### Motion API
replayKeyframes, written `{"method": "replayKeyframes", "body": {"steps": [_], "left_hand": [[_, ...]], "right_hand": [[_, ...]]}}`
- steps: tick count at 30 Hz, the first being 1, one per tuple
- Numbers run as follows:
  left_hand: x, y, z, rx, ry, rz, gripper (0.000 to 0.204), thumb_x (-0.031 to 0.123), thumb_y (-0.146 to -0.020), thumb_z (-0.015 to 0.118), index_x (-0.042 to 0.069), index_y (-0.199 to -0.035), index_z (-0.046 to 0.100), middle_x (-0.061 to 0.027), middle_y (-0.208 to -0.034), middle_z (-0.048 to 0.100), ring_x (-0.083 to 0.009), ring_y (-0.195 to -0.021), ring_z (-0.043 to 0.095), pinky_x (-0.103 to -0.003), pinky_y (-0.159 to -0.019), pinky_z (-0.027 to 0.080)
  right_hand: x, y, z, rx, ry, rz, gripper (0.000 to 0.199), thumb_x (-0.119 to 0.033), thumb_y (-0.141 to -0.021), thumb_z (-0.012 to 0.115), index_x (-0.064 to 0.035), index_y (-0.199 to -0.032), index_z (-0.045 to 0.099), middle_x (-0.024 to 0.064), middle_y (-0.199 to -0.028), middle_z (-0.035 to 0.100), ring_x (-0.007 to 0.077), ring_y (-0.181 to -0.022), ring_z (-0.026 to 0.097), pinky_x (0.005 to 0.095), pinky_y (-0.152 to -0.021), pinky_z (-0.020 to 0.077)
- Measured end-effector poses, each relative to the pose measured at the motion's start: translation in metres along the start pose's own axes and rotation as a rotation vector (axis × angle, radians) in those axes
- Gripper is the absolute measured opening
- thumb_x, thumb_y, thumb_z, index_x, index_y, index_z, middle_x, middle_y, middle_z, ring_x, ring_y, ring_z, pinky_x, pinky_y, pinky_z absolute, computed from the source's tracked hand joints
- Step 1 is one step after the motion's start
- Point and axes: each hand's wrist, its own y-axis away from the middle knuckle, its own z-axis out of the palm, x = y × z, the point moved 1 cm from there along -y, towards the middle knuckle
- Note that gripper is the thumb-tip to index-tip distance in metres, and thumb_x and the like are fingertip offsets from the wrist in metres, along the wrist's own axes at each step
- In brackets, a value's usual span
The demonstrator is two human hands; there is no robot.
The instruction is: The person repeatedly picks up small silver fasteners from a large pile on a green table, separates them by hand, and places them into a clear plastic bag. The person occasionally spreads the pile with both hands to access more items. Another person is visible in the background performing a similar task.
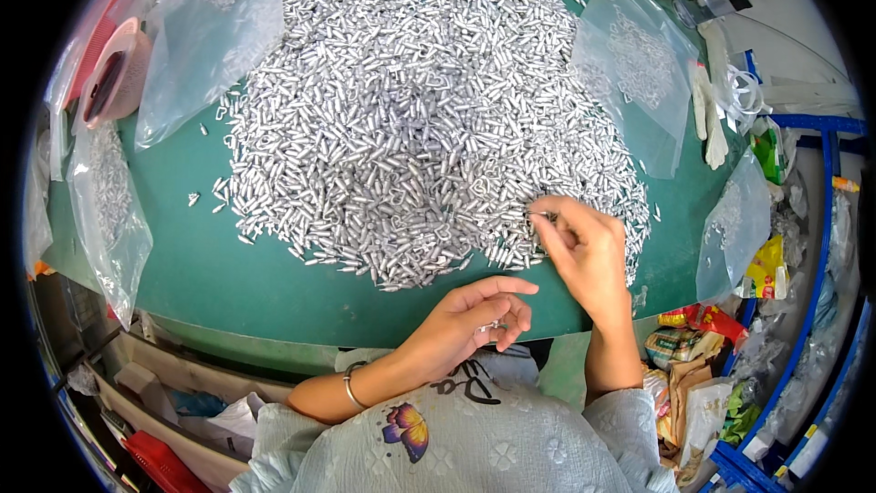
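Silver metal: we note a broad heap of small, pointed parts [420,119] on a green tabletop [182,265]. Our left hand [467,315], just outside the heap's near edge, curls around small silver pieces [490,325]. Our right hand [595,251] is at its near right side, fingertips drawn together; whether they pinch anything, we cannot tell. Left of the heap: a clear plastic bag [187,82].

Bare green strip of table [246,288] along near edge: room to slide left of the left hand [474,315], up between long bag [109,210] and pile of metal parts [411,110]. Pile bars the middle. Wide bag [205,55] hems its upper left, cloudy bag [639,64] its upper right. Narrow gap outside the right hand [589,246], short of small bag [735,228].
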Motion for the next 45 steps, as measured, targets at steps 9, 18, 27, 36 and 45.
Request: {"method": "replayKeyframes", "body": {"steps": [9,18,27,36,45], "left_hand": [[-0.001,0.002,-0.006,-0.045,-0.006,0.015,0.030,0.006,-0.095,0.040,-0.003,-0.122,0.050,-0.0094,-0.094,0.059,-0.0119,-0.072,0.049,-0.025,-0.065,0.040],[0.009,0.002,0.008,0.186,0.102,0.073,0.029,0.015,-0.097,0.044,-0.003,-0.118,0.053,-0.0112,-0.095,0.061,-0.0145,-0.078,0.055,-0.027,-0.070,0.045],[-0.001,0.005,-0.006,0.023,0.003,0.012,0.035,0.021,-0.098,0.041,-0.006,-0.117,0.052,-0.0152,-0.100,0.063,-0.0220,-0.091,0.061,-0.033,-0.080,0.050],[0.007,0.002,0.005,0.116,0.080,0.073,0.048,0.029,-0.100,0.031,-0.009,-0.126,0.042,-0.0212,-0.126,0.051,-0.0286,-0.117,0.051,-0.041,-0.103,0.038],[-0.001,0.004,-0.004,0.110,0.126,0.073,0.050,0.034,-0.101,0.030,-0.008,-0.125,0.044,-0.0163,-0.123,0.052,-0.0248,-0.121,0.046,-0.042,-0.107,0.034]], "right_hand": [[-0.006,0.002,0.013,-0.063,0.030,-0.127,0.015,-0.004,-0.072,0.073,-0.0056,-0.086,0.067,0.0009,-0.053,0.040,0.0077,-0.044,0.035,0.0248,-0.042,0.0278],[-0.001,0.012,-0.018,-0.422,-0.444,0.014,0.010,-0.002,-0.075,0.071,-0.0045,-0.084,0.067,-0.0039,-0.049,0.032,0.0032,-0.045,0.031,0.0232,-0.042,0.0240],[0.010,0.024,0.000,-0.159,0.017,-0.027,0.021,-0.009,-0.071,0.076,-0.0076,-0.089,0.065,0.0008,-0.049,0.035,0.0105,-0.042,0.033,0.0270,-0.041,0.0279],[0.002,0.027,-0.014,-0.149,-0.331,0.073,0.012,-0.004,-0.075,0.071,-0.0044,-0.087,0.068,0.0022,-0.053,0.044,0.0077,-0.044,0.035,0.0250,-0.042,0.0297],[-0.014,0.032,0.000,-0.327,-0.267,-0.126,0.015,-0.003,-0.077,0.067,-0.0078,-0.091,0.067,0.0046,-0.069,0.064,0.0163,-0.056,0.061,0.0276,-0.051,0.0465]]}}
